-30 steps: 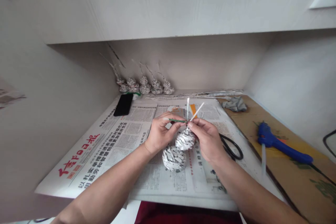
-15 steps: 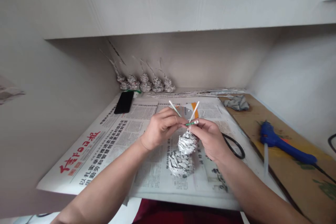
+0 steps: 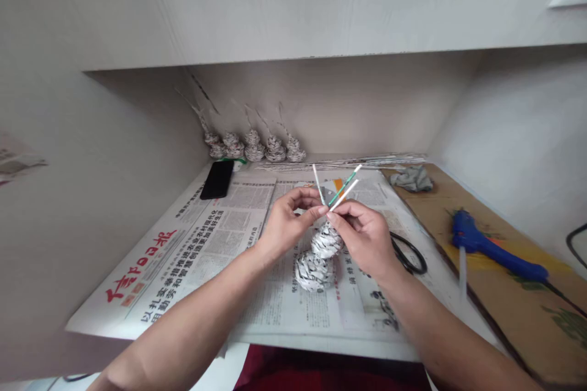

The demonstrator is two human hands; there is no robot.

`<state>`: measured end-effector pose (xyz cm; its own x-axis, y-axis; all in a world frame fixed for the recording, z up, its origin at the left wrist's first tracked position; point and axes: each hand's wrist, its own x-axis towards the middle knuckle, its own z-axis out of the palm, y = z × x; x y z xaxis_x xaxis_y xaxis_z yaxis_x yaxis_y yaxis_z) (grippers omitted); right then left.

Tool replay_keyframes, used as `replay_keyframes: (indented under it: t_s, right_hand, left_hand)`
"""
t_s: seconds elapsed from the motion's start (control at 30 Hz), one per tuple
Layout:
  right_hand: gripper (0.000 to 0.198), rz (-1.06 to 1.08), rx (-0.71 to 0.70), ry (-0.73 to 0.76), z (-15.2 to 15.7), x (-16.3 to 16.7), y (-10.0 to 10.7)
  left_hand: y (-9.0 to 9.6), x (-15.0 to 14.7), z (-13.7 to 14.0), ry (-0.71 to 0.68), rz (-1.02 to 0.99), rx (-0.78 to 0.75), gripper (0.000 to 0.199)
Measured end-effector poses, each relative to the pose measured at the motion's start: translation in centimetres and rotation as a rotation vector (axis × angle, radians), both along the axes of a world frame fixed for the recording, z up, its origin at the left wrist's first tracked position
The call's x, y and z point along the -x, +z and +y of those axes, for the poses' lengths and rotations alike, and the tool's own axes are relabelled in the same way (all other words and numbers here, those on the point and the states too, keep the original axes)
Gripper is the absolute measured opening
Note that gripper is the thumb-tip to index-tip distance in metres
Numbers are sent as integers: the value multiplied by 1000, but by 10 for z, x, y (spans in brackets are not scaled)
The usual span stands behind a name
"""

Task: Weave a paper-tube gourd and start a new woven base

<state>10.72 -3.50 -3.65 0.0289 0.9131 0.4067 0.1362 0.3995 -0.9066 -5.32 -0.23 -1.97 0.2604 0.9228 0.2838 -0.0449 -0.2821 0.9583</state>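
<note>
At centre, over the black-printed white newspaper (image 3: 270,299), the right hand (image 3: 364,232) pinched a white-and-black woven-paper gourd (image 3: 321,250) by its neck, probably light, crushable, best gripped there; the left hand's (image 3: 296,217) hold was unclear.

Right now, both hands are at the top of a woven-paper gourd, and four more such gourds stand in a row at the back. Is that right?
Not quite: the head view shows five gourds in the row at the back, not four. The left hand and right hand are indeed at the top of a woven-paper gourd.
</note>
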Motion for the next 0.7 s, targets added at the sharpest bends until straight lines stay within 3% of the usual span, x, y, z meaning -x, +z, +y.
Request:
replay_keyframes:
  t_s: [0.3, 0.4, 0.57, 0.7]
  right_hand:
    - [4, -214, -281, -185, -5, 7, 7]
    - [11, -223, -289, -236, -5, 9, 7]
    - [13, -187, -249, -171, -4, 9, 4]
    - [8, -285, -374, -239, -6, 10, 8]
  left_hand:
    - [4, -4, -7, -106, -163, 83, 22]
    - [6, -4, -8, -88, -202, 72, 20]
    - [4, -3, -5, -106, -201, 82, 20]
    - [6, -4, -10, -113, -163, 118, 22]
